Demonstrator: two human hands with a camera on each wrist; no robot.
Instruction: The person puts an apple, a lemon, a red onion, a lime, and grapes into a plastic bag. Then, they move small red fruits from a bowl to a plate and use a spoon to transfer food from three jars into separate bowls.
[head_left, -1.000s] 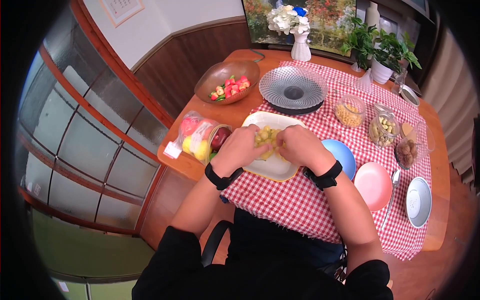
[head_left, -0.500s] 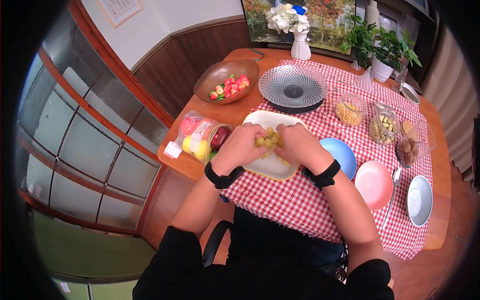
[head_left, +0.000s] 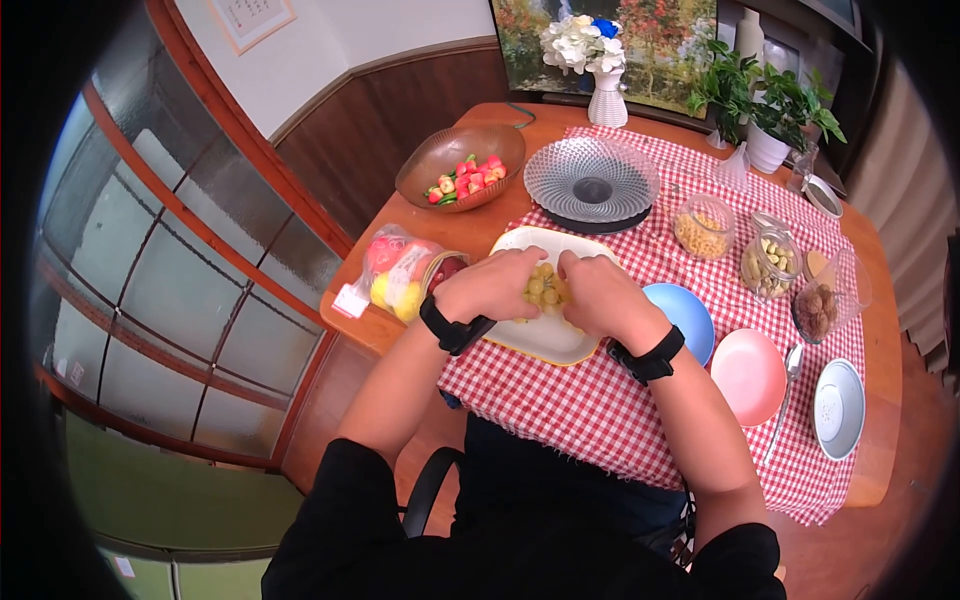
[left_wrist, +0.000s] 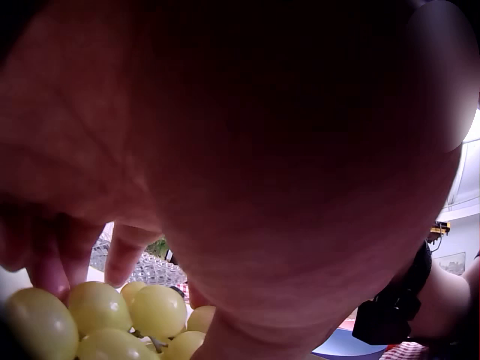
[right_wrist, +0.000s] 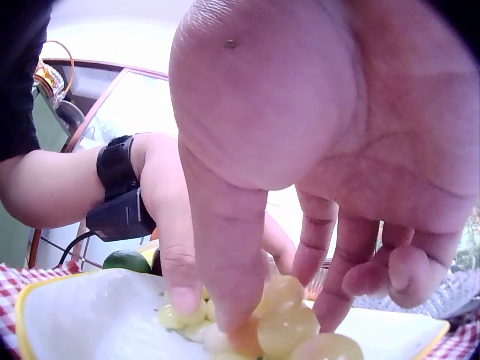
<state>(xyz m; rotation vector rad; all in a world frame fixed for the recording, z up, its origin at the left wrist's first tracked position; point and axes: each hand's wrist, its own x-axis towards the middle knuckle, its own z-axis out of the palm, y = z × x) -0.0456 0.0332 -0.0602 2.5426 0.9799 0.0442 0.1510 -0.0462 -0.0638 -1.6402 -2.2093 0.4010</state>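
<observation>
In the head view both hands bend over a bunch of pale green grapes in a white, yellow-rimmed tray. My left hand comes from the left, its thumb and fingers curled about that side of the bunch; its palm fills most of the left wrist view, with grapes below. On the other side, my right hand grips the grapes between thumb and fingers. The right wrist view has its thumb pressed against the grapes. The backs of the hands hide part of the bunch.
Left of the tray lies a clear bag of fruit. Behind stand a brown bowl of small red-yellow fruit and a glass bowl. To the right are a blue plate, a pink plate, a knife and several jars.
The left hand has shifted slightly right and now covers more of the dark red fruit in the bag. The grapes between the hands show a little lower. The head view has tilted slightly.
</observation>
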